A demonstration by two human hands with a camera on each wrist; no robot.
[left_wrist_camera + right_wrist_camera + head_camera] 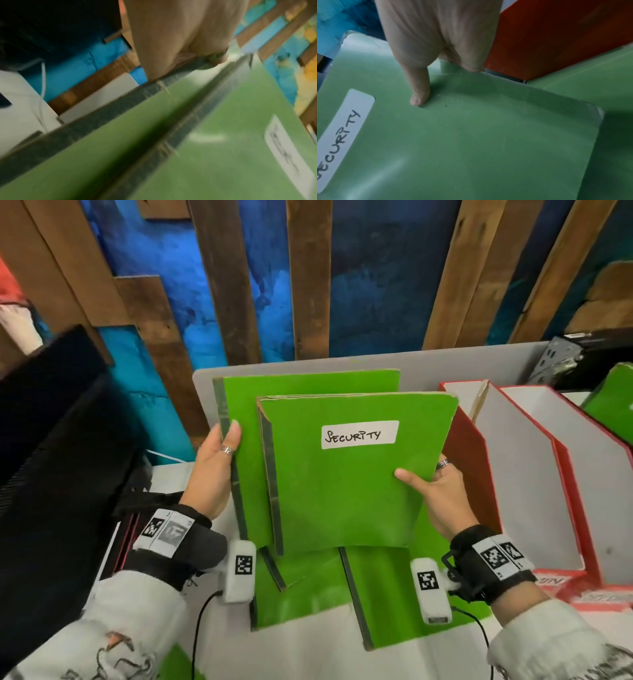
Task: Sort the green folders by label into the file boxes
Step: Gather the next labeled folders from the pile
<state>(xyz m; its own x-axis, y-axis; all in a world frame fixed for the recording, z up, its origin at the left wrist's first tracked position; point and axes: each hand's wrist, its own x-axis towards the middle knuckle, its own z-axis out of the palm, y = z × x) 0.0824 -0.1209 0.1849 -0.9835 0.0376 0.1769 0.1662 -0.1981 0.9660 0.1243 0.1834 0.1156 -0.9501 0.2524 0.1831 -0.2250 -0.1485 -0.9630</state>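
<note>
Green card, labelled SECURITY: that folder [346, 477] stood upright in the right hand [442, 498], thumb pinching its right edge. The red file boxes [534, 474] lay just right of it. The left hand [215, 470] gripped a second folder [246, 446] behind.

Blue painted wall [376, 285] crossed by upright wooden planks [310, 278] behind a white table [445, 364]

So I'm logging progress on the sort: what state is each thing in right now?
SECURITY folder: upright, gripped by right hand.
Rear folder: upright, held by left hand.
Flat folders: lying on table.
Nearest file box: looks empty.
</note>
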